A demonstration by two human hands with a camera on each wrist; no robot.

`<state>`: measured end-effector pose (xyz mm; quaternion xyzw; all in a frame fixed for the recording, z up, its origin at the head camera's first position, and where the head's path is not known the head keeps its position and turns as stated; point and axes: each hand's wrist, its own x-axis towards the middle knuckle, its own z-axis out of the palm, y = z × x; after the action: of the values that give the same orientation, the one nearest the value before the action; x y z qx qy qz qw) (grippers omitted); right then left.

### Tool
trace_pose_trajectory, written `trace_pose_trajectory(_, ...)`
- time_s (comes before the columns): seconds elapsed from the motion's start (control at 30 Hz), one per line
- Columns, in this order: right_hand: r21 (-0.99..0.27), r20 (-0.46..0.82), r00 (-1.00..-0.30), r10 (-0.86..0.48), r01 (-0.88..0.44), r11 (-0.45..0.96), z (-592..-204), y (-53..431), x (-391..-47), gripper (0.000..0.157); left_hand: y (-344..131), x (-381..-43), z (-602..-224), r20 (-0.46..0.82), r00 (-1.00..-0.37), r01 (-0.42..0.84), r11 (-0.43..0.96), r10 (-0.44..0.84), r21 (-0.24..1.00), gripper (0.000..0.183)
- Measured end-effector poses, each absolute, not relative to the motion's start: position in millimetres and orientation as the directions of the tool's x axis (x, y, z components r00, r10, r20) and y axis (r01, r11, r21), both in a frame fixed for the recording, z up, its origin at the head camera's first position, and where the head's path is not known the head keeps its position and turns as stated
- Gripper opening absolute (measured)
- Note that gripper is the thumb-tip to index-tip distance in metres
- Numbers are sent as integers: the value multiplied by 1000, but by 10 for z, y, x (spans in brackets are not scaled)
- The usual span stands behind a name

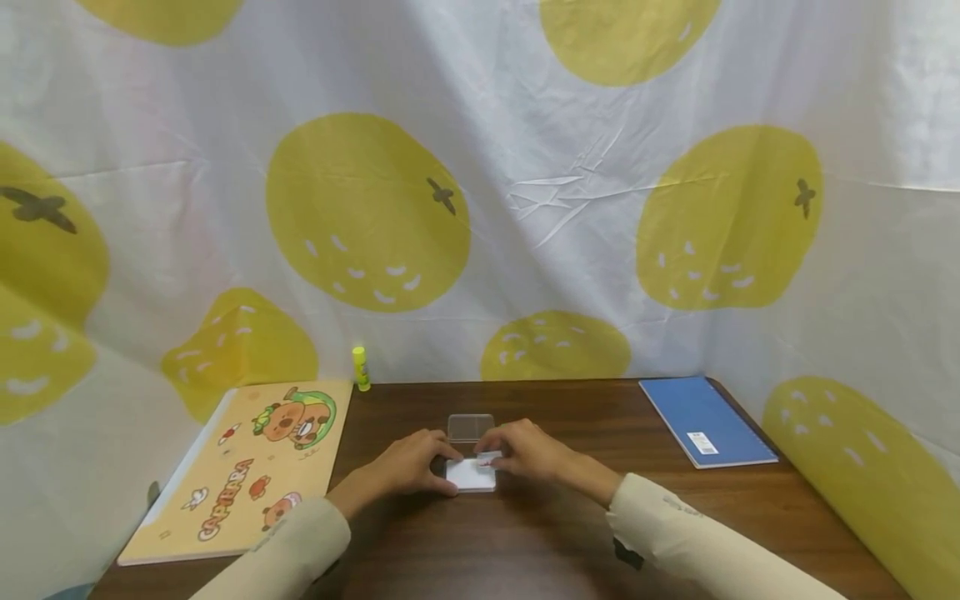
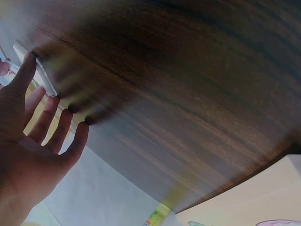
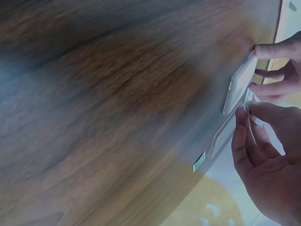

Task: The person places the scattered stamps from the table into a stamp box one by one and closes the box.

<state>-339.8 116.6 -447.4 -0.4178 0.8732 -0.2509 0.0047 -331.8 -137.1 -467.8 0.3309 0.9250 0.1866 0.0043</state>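
Observation:
A small flat case [image 1: 471, 487] with a white surface lies on the dark table in the head view. Behind it is its clear plastic lid [image 1: 471, 427], folded back. My left hand [image 1: 411, 462] grips the case's left side, thumb at the near corner and index finger at the far edge; the other fingertips touch the table in the left wrist view. Thumb and fingers of my right hand [image 1: 528, 450] pinch a thin white slip [image 3: 249, 99] with red print, over the case's right part. Its lower end is partly hidden by the fingers.
On the left lies a large capybara-printed pad [image 1: 247, 467]. A yellow-green glue stick [image 1: 362, 369] stands at the back edge. To the right is a blue notebook [image 1: 701, 417] with a white label. A fruit-patterned curtain [image 1: 517, 167] surrounds the table.

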Motion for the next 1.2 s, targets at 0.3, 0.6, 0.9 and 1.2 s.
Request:
trace_pose_trajectory(0.3,-488,184,-647,-740,-714,502,-4510,1051,-3368,28,-1361,-3290,-4648,111,-784,605,712,611,357,49)
trace_pose_trajectory(0.6,-448,175,-660,-730,-714,538,-4564,979,-3353,30,-1359,-3299,-4647,101,-789,599,723,606,345,51)
trace_pose_trajectory(0.9,-452,172,-672,-721,-704,548,-4604,959,-3371,31,-1359,-3315,-4672,104,-789,600,723,605,343,53)
trace_pose_trajectory(1.2,-434,213,-666,-715,-720,541,-4652,939,-3381,28,-1364,-3326,-4675,103,-787,604,724,609,333,53)
